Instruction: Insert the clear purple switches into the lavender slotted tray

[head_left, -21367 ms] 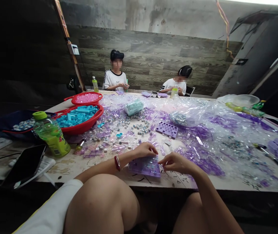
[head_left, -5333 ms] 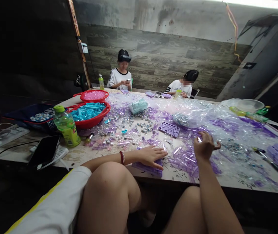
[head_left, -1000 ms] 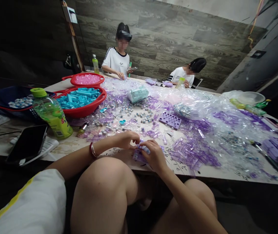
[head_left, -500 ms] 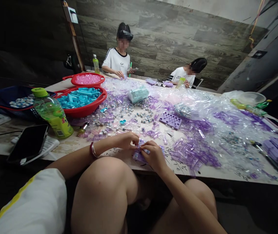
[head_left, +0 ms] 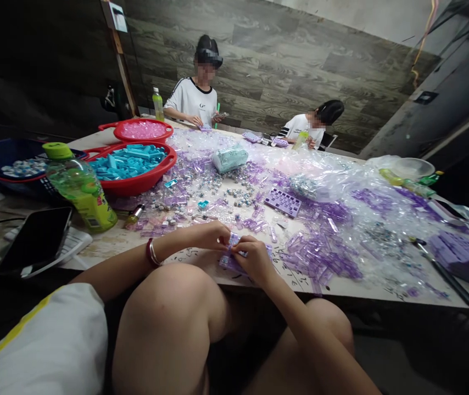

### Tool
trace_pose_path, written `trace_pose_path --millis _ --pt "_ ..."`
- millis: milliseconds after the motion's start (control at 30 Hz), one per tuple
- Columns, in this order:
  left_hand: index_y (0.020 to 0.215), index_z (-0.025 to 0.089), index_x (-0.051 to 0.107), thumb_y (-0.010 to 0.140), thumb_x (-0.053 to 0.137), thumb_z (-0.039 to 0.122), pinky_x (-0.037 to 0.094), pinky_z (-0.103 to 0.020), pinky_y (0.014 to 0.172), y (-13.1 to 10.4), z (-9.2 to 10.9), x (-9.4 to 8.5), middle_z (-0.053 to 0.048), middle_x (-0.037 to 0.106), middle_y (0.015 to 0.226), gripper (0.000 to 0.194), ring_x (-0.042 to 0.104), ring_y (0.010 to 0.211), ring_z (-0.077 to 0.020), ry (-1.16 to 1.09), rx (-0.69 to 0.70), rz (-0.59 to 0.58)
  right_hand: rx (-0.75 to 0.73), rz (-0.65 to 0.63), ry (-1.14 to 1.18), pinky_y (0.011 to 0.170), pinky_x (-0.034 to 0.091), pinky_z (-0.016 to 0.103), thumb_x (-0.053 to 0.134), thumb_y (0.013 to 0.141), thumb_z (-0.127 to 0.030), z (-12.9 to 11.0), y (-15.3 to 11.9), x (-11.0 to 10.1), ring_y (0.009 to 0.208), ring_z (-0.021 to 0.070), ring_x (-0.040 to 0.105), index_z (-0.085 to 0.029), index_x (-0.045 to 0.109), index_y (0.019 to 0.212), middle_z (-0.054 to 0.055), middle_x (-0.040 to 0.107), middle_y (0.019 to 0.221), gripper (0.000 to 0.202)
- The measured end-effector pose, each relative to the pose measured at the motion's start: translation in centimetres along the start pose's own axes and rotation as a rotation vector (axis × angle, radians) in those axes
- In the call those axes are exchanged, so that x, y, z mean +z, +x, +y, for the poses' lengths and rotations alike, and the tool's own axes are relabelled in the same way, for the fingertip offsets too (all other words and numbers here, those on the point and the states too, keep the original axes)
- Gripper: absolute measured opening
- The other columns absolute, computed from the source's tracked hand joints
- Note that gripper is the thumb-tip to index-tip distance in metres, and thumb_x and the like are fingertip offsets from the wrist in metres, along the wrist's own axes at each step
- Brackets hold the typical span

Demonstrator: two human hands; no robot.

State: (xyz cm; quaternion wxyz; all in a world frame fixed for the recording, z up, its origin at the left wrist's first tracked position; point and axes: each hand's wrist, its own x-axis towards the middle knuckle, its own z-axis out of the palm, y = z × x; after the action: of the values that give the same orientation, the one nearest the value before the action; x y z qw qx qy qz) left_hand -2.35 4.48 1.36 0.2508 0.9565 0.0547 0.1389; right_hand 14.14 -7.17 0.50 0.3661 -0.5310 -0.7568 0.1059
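At the table's near edge lies a purple slotted plate (head_left: 229,264) with small shiny parts on it, partly covered by my fingers. My left hand (head_left: 213,236) comes in from the left, thumb and fingers pinched at the plate's upper side. From the right, my right hand (head_left: 255,258) bends over the plate, its thumb and fingertips pinched close to the left fingertips. Whatever is between the fingertips is too small and hidden to name. Clear purple plastic pieces (head_left: 320,258) lie heaped to the right of my right hand. Another purple slotted plate (head_left: 283,202) rests farther back.
Red baskets hold turquoise pieces (head_left: 129,162) and pink pieces (head_left: 146,129). A green-capped drink bottle (head_left: 80,189) and a phone (head_left: 37,238) are at left. Stacked purple plates (head_left: 463,258) and a black-handled tool (head_left: 448,274) lie at right. Two people sit across the table.
The whole view has shifted slightly, so things appear a little farther left. Both hands stay pinched together over the purple plate, with only small finger movement.
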Motion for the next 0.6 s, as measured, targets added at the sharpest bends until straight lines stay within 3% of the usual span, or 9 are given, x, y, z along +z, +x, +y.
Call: trace_pose_path --millis 400,600 --pt "0.069 0.014 0.066 0.081 0.058 0.026 0.039 -0.017 0.06 0.3 -0.5 -0.1 -0.003 0.065 0.067 0.019 0.055 0.059 -0.0095 0.055 -0.03 -0.092 -0.054 -0.156 -0.043 0.069 0.045 0.022 0.063 0.068 0.001 0.5 1.3 -0.6 0.07 0.0137 0.06 -0.017 0.071 0.067 0.001 0.065 0.068 0.02" --pt "0.066 0.017 0.063 0.084 0.05 0.029 0.039 -0.015 0.062 -0.3 -1.5 0.8 0.004 0.064 0.064 0.025 0.052 0.06 -0.0079 0.047 -0.084 -0.07 -0.072 -0.223 -0.201 0.071 0.043 0.019 0.064 0.073 -0.009 0.7 1.1 -0.1 0.073 0.0119 0.058 -0.016 0.07 0.071 -0.001 0.063 0.072 0.01"
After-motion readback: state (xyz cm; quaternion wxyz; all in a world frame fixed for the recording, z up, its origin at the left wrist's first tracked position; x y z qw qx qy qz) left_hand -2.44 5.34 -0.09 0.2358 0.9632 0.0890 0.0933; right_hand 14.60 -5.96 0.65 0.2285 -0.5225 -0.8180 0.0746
